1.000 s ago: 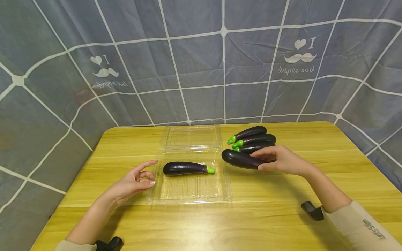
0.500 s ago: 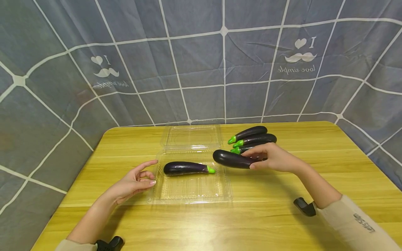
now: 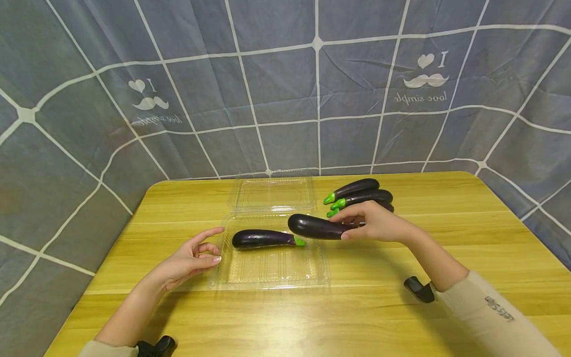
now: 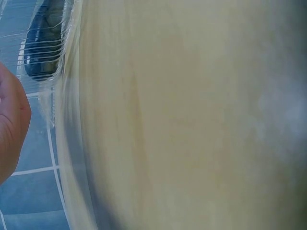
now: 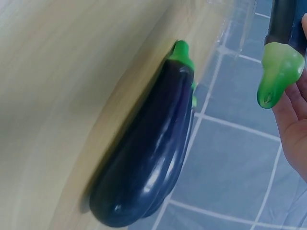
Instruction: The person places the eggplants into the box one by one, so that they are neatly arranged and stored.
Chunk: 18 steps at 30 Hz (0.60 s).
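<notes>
My right hand [image 3: 376, 223] pinches a dark purple eggplant [image 3: 314, 226] near its stem end, thumb in front and fingers behind. Its rounded end hangs over the right part of a clear plastic clamshell box [image 3: 276, 270]. The right wrist view shows its green stem [image 5: 280, 72] beside the palm. Inside the box lies another eggplant [image 3: 263, 239], green stem to the right. At the box's left edge my left hand [image 3: 192, 260] stays with fingers apart and nothing in them; the left wrist view catches only part of that hand [image 4: 10, 122].
Behind my right hand, several eggplants [image 3: 357, 190] lie side by side on the wooden table [image 3: 285, 322], the nearest partly hidden by the hand. The box's lid [image 3: 274, 193] lies folded back toward the grey checked curtain [image 3: 285, 89].
My right hand has moved left with its eggplant, from right of the box to above the box's right part. The left hand has stayed in place.
</notes>
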Tool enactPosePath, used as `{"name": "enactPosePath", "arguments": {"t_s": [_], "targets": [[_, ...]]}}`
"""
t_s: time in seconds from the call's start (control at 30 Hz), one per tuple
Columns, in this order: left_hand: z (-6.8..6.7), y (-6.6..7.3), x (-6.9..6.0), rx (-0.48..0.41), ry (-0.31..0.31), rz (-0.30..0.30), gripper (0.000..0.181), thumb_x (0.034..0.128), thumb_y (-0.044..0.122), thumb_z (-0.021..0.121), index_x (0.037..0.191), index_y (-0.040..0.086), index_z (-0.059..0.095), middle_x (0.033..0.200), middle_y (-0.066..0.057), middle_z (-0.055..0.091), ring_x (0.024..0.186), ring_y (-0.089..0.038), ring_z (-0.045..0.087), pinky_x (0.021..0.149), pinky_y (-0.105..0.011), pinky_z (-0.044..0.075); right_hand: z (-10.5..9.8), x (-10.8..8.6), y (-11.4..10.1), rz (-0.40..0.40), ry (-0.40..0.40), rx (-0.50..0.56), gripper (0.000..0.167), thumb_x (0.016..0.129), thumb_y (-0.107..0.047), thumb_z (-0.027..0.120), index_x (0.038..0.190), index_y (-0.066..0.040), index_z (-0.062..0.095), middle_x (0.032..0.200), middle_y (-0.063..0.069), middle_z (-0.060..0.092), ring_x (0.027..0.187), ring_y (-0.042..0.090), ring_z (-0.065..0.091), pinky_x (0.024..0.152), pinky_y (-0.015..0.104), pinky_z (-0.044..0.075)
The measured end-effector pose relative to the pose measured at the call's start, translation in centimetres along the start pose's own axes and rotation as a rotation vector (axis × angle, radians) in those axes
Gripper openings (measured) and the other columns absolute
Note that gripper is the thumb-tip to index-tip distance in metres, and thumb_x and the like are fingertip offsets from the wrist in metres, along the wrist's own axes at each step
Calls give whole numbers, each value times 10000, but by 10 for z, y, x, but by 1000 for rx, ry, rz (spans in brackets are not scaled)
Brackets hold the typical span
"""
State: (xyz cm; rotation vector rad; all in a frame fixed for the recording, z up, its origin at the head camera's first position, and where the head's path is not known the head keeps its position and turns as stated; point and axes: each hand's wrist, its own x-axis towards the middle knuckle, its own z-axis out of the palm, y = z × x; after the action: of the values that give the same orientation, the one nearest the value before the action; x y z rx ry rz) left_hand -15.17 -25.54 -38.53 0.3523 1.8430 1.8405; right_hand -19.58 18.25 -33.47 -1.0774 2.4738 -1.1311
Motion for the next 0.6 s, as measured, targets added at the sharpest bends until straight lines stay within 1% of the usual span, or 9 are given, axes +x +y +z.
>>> {"name": "enactPosePath", "arguments": {"t_s": [0.17,0.37,0.6], "targets": [[0,0,0,-10,-4,6,721,876,-21,599,1470,72,201,930,25,533,854,-92,593,766,-223,514,5,9,-6,-1,-19,19,356,801,-126,738,1137,-40,658,1046,59,652,875,155,609,758,326,526],[0,0,0,-3,-8,10,728,879,-17,596,1472,58,180,935,24,532,851,-89,590,759,-219,513,12,18,-12,-24,-41,1,346,807,-138,733,1136,-58,662,1024,31,646,855,163,595,700,289,516],[0,0,0,2,1,10,705,879,-13,599,1466,81,219,937,22,528,845,-87,591,754,-220,512,20,28,-15,-64,-61,-6,332,819,-134,719,1140,-68,662,1064,15,657,904,150,589,764,309,514]]}}
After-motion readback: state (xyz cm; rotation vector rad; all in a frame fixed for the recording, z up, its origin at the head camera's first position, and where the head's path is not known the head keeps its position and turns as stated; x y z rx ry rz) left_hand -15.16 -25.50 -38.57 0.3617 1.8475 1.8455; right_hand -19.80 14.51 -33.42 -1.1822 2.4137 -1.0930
